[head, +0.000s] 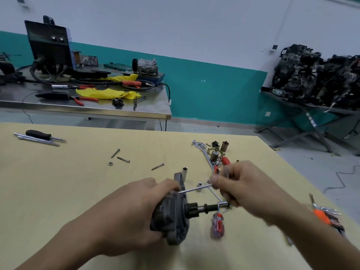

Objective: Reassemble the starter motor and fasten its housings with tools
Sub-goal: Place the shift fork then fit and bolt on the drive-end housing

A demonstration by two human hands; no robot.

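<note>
Now the starter motor (171,213) is at the near middle of the tan desk (78,191), with its pinion shaft pointing right. The left hand (134,211) wraps curled fingers round the motor's dark grey housing. The right hand (245,184), blurred, pinches a slim steel tool (194,189) between thumb and curled fingers. The tool's tip meets the upper edge of the housing, just beside the left fingertips.

Near the shaft's right end lies a screwdriver (217,225) with a red and clear handle. A tall socket (184,170) stands just beyond the motor. Three loose bolts (123,159) and a nut (110,163) lie farther left.

At the right edge of the desk is a hex key set (323,218) in an orange holder, its print too blurred to read. On the far steel desk stands a black welding machine (48,43), its panel markings too small to read.
</note>
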